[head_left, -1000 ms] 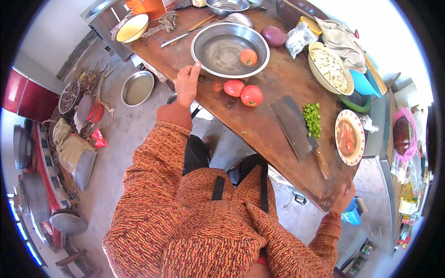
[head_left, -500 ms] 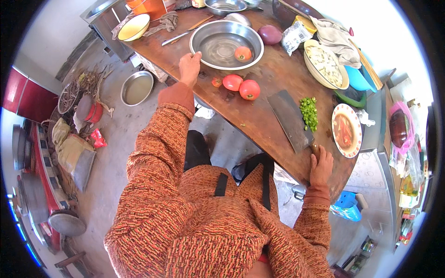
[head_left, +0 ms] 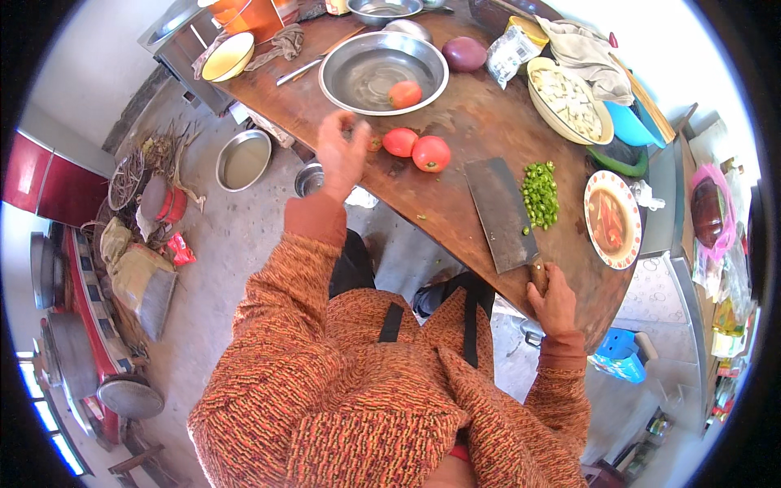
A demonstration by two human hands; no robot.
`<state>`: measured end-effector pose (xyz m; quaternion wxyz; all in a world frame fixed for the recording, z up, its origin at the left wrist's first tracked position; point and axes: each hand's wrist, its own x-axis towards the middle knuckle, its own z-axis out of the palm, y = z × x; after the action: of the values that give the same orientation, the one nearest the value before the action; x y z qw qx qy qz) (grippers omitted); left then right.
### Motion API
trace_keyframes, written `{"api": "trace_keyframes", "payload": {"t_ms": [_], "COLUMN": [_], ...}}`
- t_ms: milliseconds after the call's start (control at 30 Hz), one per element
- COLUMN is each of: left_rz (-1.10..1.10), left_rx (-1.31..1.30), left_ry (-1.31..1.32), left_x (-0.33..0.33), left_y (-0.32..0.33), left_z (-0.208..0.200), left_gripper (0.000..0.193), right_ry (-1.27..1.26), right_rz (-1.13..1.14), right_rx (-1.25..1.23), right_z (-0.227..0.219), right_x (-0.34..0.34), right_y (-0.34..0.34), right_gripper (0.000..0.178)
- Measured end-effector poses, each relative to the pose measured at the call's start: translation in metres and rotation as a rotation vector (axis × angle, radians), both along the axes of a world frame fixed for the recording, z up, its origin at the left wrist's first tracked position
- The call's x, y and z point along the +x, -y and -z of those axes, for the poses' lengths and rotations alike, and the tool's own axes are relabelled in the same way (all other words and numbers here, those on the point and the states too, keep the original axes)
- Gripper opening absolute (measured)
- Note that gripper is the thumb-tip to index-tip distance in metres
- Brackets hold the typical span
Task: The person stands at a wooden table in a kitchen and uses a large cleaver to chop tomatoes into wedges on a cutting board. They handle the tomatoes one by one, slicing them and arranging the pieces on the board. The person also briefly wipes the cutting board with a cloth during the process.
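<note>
Cleaver (head_left: 498,213), with a broad dark blade and wooden handle, lies flat on the worktop (head_left: 435,203) beside chopped green peppers (head_left: 539,195). The right hand (head_left: 557,301) grasps its handle; the left hand (head_left: 342,154), loosely curled and empty, hovers near the tomatoes (head_left: 431,154). Marks on the white bag (head_left: 512,54) are too small to read.

The head camera, the left one of a side-by-side pair worn by the person, looks steeply down and forward from above the orange-and-dark flecked knitted jacket (head_left: 350,415), which fills the lower middle at close range. The bare left hand (head_left: 342,150) and bare right hand (head_left: 557,301) lie farther from the lens, by the worn brown wooden tabletop (head_left: 439,203), seen from its near edge. The wide fisheye takes in grey concrete floor (head_left: 211,268) leftward, bending straight lines toward its round black rim.
</note>
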<state>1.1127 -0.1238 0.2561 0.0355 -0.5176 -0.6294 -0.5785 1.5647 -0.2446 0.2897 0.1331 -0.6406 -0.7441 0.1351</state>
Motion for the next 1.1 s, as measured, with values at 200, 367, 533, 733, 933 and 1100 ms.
{"api": "trace_keyframes", "payload": {"t_ms": [200,367,533,733,933,1100], "left_rz": [0.173,0.173,0.122,0.064,-0.042,0.106], "left_rx": [-0.154,-0.243,-0.265,-0.250,-0.078,0.059], "left_ry": [-0.520,-0.581,-0.576,-0.406,-0.194,0.017], "left_x": [0.048,0.046,0.045,0.050,0.058,0.071], "left_y": [0.022,0.009,0.007,0.012,0.026,0.043], "left_z": [-0.009,-0.013,-0.015,-0.005,-0.002,0.005], "left_gripper": [0.067,0.069,0.059,0.058,0.056,0.059], "right_ry": [-0.285,-0.798,-1.013,-1.258,-1.789,-2.036], "right_rz": [0.009,0.090,0.108,0.108,0.060,-0.039], "right_rx": [-0.149,-0.432,-0.530,-0.645,-0.916,-0.970], "right_z": [0.004,0.012,-0.011,-0.003,-0.013,-0.011], "right_x": [0.008,0.012,-0.013,-0.020,-0.019,-0.018], "right_y": [-0.009,-0.010,-0.006,-0.010,-0.019,-0.023], "right_gripper": [0.048,0.048,0.045,0.042,0.044,0.051]}}
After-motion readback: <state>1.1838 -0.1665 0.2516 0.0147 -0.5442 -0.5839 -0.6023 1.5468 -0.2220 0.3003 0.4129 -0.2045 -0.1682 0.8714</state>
